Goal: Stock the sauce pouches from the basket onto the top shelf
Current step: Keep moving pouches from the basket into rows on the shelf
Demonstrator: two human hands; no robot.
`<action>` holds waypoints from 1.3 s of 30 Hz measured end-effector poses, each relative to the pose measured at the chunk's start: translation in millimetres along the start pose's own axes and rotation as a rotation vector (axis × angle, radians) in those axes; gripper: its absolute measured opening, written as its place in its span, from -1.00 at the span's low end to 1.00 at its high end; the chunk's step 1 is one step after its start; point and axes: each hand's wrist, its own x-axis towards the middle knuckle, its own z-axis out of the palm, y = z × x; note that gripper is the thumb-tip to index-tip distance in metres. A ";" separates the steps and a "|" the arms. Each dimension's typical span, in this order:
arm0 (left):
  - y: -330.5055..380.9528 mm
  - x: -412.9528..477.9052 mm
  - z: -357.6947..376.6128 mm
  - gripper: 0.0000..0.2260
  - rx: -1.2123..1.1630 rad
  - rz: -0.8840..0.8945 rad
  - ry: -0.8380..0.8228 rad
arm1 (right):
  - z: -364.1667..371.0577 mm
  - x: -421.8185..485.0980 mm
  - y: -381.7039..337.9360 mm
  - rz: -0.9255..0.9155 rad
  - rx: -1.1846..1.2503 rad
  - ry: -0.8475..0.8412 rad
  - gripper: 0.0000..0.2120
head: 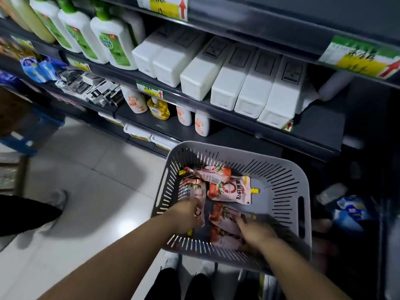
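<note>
in the grey basket your left hand grips a sauce pouch; your right hand lies on the near pouch, grip unclear, so it may slip.

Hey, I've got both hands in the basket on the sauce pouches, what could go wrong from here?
The left hand grips the left pouch near one end, so it might slip on the lift. The right hand lies on stacked pouches; pulling one may drag another along. A yellow spout sits by the slotted wall of the grey basket and could snag.
</note>
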 end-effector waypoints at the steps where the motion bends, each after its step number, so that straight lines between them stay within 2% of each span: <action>1: -0.4 3.0 0.6 -0.54 -0.005 -0.005 -0.006 | 1.0 2.9 -1.0 -0.007 0.024 -0.016 -0.44; 5: 4.1 14.0 3.5 -0.59 -0.016 -0.027 -0.039 | 2.3 6.3 3.5 -0.044 0.083 -0.039 -0.21; 10: 15.8 28.6 9.6 -0.74 -0.025 -0.007 -0.040 | 2.8 16.3 4.4 -0.032 0.427 0.032 -0.12; 12: 15.7 31.8 14.3 -0.74 -0.034 -0.003 -0.050 | 4.2 20.1 2.0 -0.029 0.426 0.073 -0.07; 16: 11.1 34.6 21.0 -0.64 -0.020 -0.027 -0.068 | 7.7 31.1 -1.2 -0.025 0.231 0.160 -0.34; 20: 9.8 36.5 17.0 -0.67 -0.038 -0.040 -0.045 | -1.6 29.2 -3.1 -0.144 -0.080 0.213 -0.58; 26: 9.5 34.2 11.8 -0.65 -0.104 -0.028 -0.022 | -8.4 28.5 -4.9 -0.051 -0.194 0.366 -0.60; 29: 7.6 34.9 9.3 -0.69 -0.258 -0.037 -0.022 | -18.1 21.6 -3.4 -0.083 -0.183 0.494 -0.54; 32: 10.4 32.3 6.0 -0.73 -0.462 -0.095 0.030 | -23.3 8.7 -3.1 -0.212 -0.006 0.630 -0.54; 35: 23.0 26.9 5.5 -0.69 -0.621 -0.136 -0.007 | -34.9 -8.9 -7.2 -0.485 0.084 0.932 -0.65; 37: 35.8 23.0 8.7 -0.78 -0.858 -0.120 -0.073 | -38.7 -7.1 -14.5 -0.635 0.120 1.154 -0.75; 39: 41.4 23.1 12.0 -0.77 -1.106 -0.083 -0.120 | -43.7 -5.3 -25.9 -0.680 0.326 1.257 -0.89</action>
